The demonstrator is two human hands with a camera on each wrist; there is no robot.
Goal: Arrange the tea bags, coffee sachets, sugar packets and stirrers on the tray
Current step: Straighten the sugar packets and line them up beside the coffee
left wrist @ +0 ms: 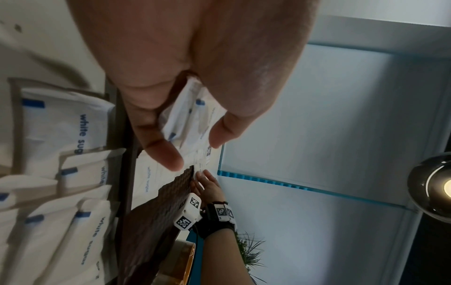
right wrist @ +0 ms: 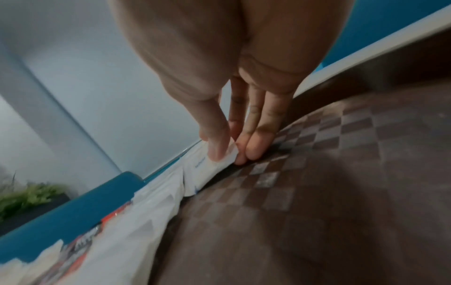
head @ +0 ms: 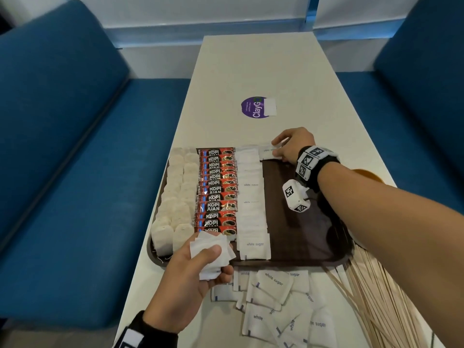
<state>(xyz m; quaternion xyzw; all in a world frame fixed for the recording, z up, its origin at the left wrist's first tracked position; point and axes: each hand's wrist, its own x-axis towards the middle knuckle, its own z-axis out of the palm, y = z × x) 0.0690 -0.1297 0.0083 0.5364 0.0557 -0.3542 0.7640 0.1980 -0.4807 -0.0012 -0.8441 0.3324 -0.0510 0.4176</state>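
A dark brown tray [head: 308, 222] on the white table holds two columns of tea bags [head: 175, 197], a column of red coffee sachets [head: 217, 189] and a column of white sugar packets [head: 251, 197]. My left hand [head: 195, 270] grips a bunch of sugar packets [head: 211, 254] above the tray's near left corner; the wrist view shows the bunch [left wrist: 192, 119] between thumb and fingers. My right hand [head: 288, 146] pinches one sugar packet [head: 270, 151] at the tray's far edge, beside the sugar column. In the right wrist view, its thumb and fingers [right wrist: 253, 146] hold that packet [right wrist: 214, 165].
Loose sugar packets [head: 278, 305] lie on the table in front of the tray. Wooden stirrers [head: 371, 292] fan out at the near right. A purple sticker [head: 256, 108] marks the table's middle. Blue benches [head: 62, 146] flank both sides. An orange object [head: 369, 175] peeks from behind my right forearm.
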